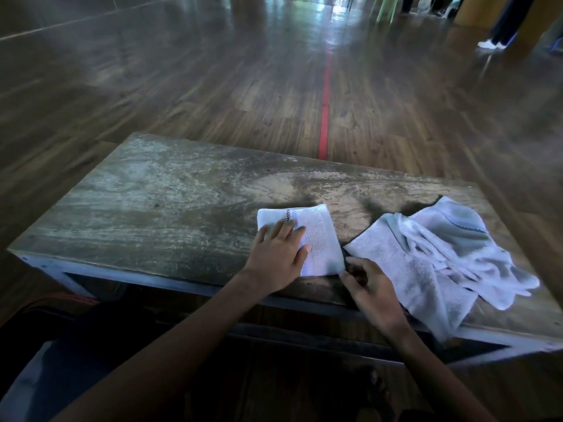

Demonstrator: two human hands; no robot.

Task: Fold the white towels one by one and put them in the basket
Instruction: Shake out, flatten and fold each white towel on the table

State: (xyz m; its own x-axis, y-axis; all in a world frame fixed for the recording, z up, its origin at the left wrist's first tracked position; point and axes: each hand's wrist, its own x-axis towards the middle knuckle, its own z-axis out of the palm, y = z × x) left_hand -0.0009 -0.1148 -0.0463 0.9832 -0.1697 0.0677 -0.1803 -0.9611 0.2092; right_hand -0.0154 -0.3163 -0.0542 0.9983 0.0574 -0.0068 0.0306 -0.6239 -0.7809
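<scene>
surface: long rectangular wooden table [170,190], top worn and blotched pale grey over brown grain, on a grey metal frame. room: dark, glossy wood-plank floor [213,86] beyond the table, with a thin red line [325,95] running away from the table's far edge; blurred legs and white shoes [490,44] stand far off past the table's right end.

writing: none readable; a short dark checked stitch band shows on the towels, no letters.

item 1: small white terry towel, folded to a rough square [316,239], lying flat near the table's front edge, right of centre. nubby looped pile, soft rounded corners.

item 2: loose heap of crumpled white terry towels [441,254], on the table's right end, just beside the folded one, one corner hanging over the front edge.

left hand [278,254]: fingers spread, palm pressed flat on the folded towel's left half.

right hand [370,287]: fingers curled at the table's front edge, fingertips at the folded towel's near right corner; whether they pinch the cloth cannot be told.
</scene>
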